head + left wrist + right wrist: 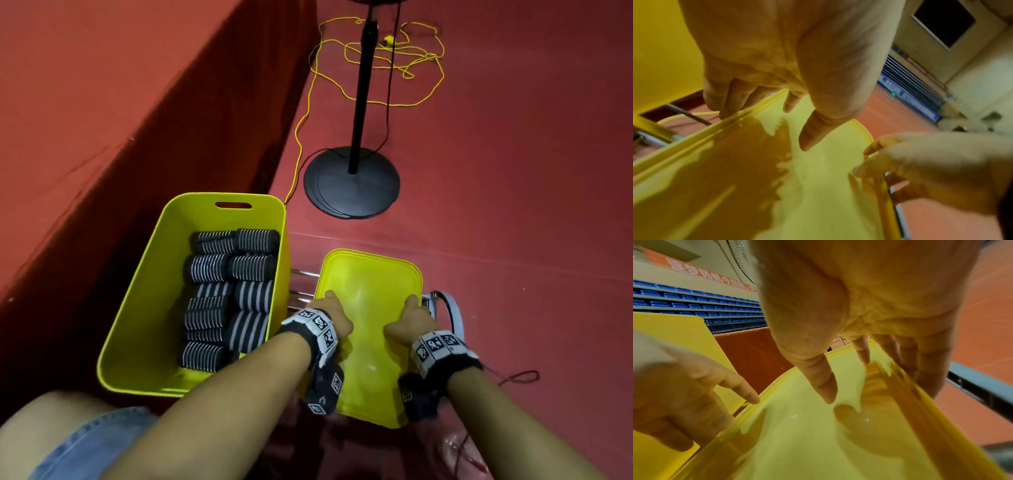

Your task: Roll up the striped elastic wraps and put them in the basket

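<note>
From the head camera, the yellow basket (144,301) is sitting on the red floor to the person's left, and the rolled striped elastic wraps (233,294) are lying inside it in two rows, packed side by side against its right wall. Just right of the basket, a yellow lid (370,291) is being held flat by both hands: the left hand (334,317) is gripping its left edge and the right hand (409,320) is gripping its right edge, each with the thumb lying on top of the lid and the fingers going down over the rim. Both wrists are wearing black bands with square printed markers. Beyond the lid, a black fan stand (352,178) is standing on the floor with a yellow cord (383,54) looping around its pole, and a red cloth-covered barrier (120,102) is running along the left. In the left wrist view, the left hand (793,65) is curling over the lid (818,186) edge, its thumb (812,134) pointing down onto the inner face while the fingers (729,97) are wrapping under the rim; the right hand (931,162) is clasping the opposite edge. In the right wrist view, the right hand (869,305) is closing on the lid (807,443) the same way, thumb (822,382) on the inside and fingers (925,363) behind the rim, while the left hand (678,394) is pinching the far edge, and the basket's wall (674,331) is showing behind it, with rows of blue seats (694,305) in the background.
</note>
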A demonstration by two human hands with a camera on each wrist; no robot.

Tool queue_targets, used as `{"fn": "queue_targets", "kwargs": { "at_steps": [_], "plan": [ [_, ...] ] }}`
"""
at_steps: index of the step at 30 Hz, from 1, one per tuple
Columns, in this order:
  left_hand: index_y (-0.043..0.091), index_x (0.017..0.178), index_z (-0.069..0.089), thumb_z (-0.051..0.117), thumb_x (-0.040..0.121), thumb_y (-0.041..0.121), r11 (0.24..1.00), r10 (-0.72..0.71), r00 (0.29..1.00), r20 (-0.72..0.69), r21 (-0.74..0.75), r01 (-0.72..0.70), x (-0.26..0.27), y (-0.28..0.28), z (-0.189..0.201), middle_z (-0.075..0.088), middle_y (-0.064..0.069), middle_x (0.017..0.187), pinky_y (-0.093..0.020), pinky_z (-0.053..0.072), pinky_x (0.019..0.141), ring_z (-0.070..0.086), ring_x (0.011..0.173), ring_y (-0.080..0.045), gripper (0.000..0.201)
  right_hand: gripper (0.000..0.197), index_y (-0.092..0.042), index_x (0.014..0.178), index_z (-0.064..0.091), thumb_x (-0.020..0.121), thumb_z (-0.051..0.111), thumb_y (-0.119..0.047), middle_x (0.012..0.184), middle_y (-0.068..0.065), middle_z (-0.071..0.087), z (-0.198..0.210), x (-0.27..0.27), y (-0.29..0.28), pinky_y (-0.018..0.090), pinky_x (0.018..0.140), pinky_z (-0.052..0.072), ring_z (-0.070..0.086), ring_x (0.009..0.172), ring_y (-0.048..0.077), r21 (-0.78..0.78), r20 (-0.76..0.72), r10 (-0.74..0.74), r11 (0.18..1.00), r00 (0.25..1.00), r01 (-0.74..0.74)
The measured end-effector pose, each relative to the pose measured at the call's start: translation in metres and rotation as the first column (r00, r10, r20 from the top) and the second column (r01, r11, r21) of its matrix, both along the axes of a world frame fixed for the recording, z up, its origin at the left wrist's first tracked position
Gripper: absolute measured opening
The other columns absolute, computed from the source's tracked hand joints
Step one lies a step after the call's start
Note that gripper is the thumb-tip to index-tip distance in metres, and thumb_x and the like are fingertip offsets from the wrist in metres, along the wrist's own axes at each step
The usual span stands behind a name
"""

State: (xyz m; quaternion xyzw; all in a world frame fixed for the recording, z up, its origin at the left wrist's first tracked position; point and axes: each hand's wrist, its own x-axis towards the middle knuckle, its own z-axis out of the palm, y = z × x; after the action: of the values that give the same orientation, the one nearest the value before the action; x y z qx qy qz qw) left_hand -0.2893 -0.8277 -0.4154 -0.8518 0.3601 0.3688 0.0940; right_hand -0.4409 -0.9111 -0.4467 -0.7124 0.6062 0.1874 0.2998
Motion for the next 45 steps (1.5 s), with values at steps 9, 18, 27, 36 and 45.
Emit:
{"fn": "queue_targets", "kwargs": {
  "at_steps": [9,18,27,36,45],
  "plan": [
    [0.022,0.157,-0.012,0.077,0.082,0.039,0.679,0.201,0.831,-0.519,-0.538,-0.500,0.060,-0.027,0.130,0.047,-0.005,0.149,-0.038,0.043,0.108,0.051,0.131,-0.029,0.118,0.096,-0.022,0.156,0.017,0.081,0.075,-0.027,0.158,0.015,0.027,0.164,0.049,-0.047,0.052,0.109,0.036,0.037,0.135,0.042,-0.581,0.508,0.112,0.777,0.854,0.243],
    [0.048,0.124,0.049,0.028,0.086,0.084,0.265,-0.120,0.673,-0.730,-0.677,-0.687,0.129,0.028,0.273,0.059,-0.009,0.112,-0.026,0.034,0.066,0.055,0.087,-0.009,0.057,0.053,-0.015,0.141,0.052,0.089,0.065,-0.019,0.125,0.014,0.062,0.310,0.089,-0.046,0.029,0.095,0.038,0.053,0.118,0.032,-0.611,0.789,0.389,0.576,0.475,0.543],
    [0.024,0.107,0.068,0.043,0.077,0.082,0.168,-0.024,0.662,-0.749,-0.656,-0.736,0.195,0.154,0.264,0.072,0.010,0.104,-0.037,0.044,0.095,0.057,0.100,-0.020,0.071,0.027,-0.004,0.100,0.067,0.078,0.063,0.012,0.101,0.021,0.057,0.262,0.124,0.048,0.002,0.070,0.037,0.056,0.083,0.020,-0.690,0.723,0.560,0.614,0.405,0.383],
    [0.018,0.121,0.066,0.071,0.069,0.023,0.194,-0.061,0.664,-0.745,-0.661,-0.725,0.225,0.255,0.210,0.073,0.007,0.107,-0.021,0.049,0.087,0.063,0.097,-0.005,0.053,0.022,-0.014,0.097,0.074,0.085,0.064,0.001,0.102,0.004,0.065,0.204,0.127,0.135,0.006,0.077,0.042,0.060,0.097,0.013,-0.638,0.748,0.552,0.751,0.368,0.172],
    [0.014,0.144,0.051,0.089,0.073,0.015,0.627,-0.007,0.868,-0.496,-0.679,-0.383,0.222,0.299,0.173,0.059,0.002,0.139,-0.039,0.051,0.104,0.064,0.117,-0.012,0.080,0.042,-0.026,0.117,0.072,0.091,0.062,0.006,0.100,-0.002,0.076,0.184,0.094,0.164,0.002,0.075,0.047,0.062,0.081,-0.019,-0.420,0.678,0.385,0.902,0.626,-0.099]
  ]
}}
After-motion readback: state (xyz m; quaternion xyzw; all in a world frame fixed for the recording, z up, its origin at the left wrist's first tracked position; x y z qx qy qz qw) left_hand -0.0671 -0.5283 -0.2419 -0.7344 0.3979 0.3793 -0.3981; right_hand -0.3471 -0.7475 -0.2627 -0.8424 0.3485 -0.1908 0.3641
